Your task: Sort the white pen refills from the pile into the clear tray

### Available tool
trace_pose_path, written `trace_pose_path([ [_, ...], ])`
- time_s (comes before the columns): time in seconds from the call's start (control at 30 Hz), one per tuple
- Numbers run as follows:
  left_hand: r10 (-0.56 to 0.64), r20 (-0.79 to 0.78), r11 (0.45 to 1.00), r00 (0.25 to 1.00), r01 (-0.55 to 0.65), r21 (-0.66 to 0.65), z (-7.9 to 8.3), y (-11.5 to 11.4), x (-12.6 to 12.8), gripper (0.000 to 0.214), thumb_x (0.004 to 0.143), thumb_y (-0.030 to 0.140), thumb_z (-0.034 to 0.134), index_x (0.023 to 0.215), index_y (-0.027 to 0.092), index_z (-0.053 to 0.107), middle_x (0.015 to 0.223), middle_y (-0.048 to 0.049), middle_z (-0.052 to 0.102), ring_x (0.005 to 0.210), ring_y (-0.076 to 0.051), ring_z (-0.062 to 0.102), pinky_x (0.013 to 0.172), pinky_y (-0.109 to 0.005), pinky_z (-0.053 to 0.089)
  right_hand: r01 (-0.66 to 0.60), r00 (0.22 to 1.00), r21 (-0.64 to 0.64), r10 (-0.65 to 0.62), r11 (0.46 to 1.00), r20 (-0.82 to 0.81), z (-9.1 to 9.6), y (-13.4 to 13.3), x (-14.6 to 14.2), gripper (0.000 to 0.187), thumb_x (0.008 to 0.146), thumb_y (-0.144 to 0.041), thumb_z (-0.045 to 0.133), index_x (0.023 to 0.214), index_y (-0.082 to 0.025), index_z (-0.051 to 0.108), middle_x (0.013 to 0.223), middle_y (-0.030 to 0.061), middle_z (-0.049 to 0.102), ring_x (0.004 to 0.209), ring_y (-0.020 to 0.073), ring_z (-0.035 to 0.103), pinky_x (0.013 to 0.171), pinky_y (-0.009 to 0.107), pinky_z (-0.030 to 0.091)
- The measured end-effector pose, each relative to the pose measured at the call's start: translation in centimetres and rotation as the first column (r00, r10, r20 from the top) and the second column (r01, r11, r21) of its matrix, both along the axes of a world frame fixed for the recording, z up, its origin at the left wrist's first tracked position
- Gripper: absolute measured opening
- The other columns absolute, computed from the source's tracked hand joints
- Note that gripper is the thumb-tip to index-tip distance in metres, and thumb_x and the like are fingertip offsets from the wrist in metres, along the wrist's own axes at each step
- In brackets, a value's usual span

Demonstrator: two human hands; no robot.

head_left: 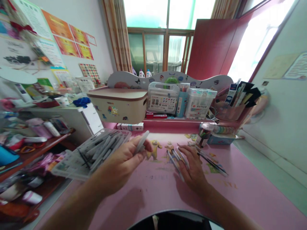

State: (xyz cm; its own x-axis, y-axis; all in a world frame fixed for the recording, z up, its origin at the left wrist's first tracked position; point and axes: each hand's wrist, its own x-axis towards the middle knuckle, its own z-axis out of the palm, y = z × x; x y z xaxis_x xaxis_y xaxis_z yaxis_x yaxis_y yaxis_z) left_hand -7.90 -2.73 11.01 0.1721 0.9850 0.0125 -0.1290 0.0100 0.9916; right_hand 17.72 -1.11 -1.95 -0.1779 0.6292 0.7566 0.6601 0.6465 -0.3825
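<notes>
My left hand (127, 156) is closed around a whitish, translucent pen (142, 142), held above the desk with its tip pointing up. Beneath that forearm, a clear plastic tray (69, 172) carries many grey pens (103, 148) and a few thin black ones. Low on the pink desk (163, 195), my right hand (193, 163) has its thumb and fingers around several slim pens (176, 159), which rest at or near the desk surface. Just right of that hand lie dark, thin pens (213, 163). The palm hides part of the bundle.
A lidded beige bin (120, 107), a clear marker case (163, 99) and a second marker box (200, 103) line the desk's raised back shelf. A jar (205, 132) and a pen holder (230, 110) stand at right. A cluttered shelf (35, 150) is at left.
</notes>
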Motion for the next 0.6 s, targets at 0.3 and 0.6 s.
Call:
trace_pose_path([
  [0.3,0.201,-0.837,0.980,0.509,-0.099,0.175,3.7,6.0,-8.6,0.024,0.077,-0.006,0.051,0.077,0.012,0.067,0.064,0.0046,0.062,0.067,-0.014,0.049,0.070,-0.020,0.032,-0.024,0.999,-0.043,0.022,0.999,-0.041,0.2,0.1,0.1,0.038,0.089,-0.015,0.048,0.126,-0.022,0.055,0.124,0.0125,0.055,0.117,0.0271,0.053,0.102,0.047,0.046],
  [0.6,0.396,-0.776,0.918,0.491,-0.235,0.319,2.3,7.5,-9.5,0.027,0.063,-0.012,0.054,0.058,0.014,0.063,0.057,0.0035,0.056,0.064,-0.014,0.044,0.080,-0.023,0.031,-0.049,0.999,-0.055,0.048,0.997,-0.021,0.0,0.1,0.1,0.038,0.087,-0.012,0.050,0.124,-0.021,0.055,0.124,0.0125,0.053,0.113,0.0265,0.055,0.097,0.046,0.049],
])
